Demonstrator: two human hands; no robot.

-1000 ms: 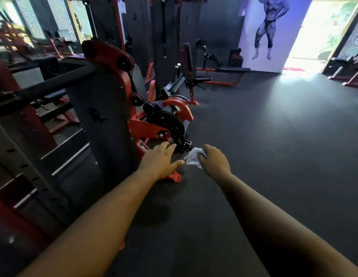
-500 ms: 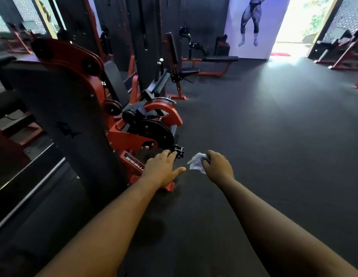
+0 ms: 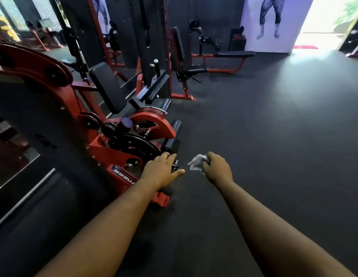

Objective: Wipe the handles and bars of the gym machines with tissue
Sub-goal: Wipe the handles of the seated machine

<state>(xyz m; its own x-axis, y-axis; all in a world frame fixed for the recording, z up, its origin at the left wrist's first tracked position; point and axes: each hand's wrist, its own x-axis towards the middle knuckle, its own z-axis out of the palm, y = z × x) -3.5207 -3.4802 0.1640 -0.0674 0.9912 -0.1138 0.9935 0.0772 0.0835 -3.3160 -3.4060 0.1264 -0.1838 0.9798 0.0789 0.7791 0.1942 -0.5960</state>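
A red and black leg machine (image 3: pixel 114 136) stands at my left, with a black seat pad (image 3: pixel 108 86) and black roller pads (image 3: pixel 175 126). My left hand (image 3: pixel 161 170) rests, fingers spread, on the small black knob at the machine's lower pivot, beside the black weight disc (image 3: pixel 138 146). My right hand (image 3: pixel 217 166) hovers just right of it, closed around a crumpled white tissue (image 3: pixel 197 163). The tissue is apart from the machine.
Dark rubber floor (image 3: pixel 274 136) stretches to the right and ahead. A cable tower (image 3: pixel 150 37) and a red-framed flat bench (image 3: pixel 230 56) stand behind the machine. A bright doorway (image 3: pixel 330 17) opens at the far right.
The view has moved forward and tilted down, so the leg machine's seat and rollers now show. Both hands keep the same pose, tissue still in the right.
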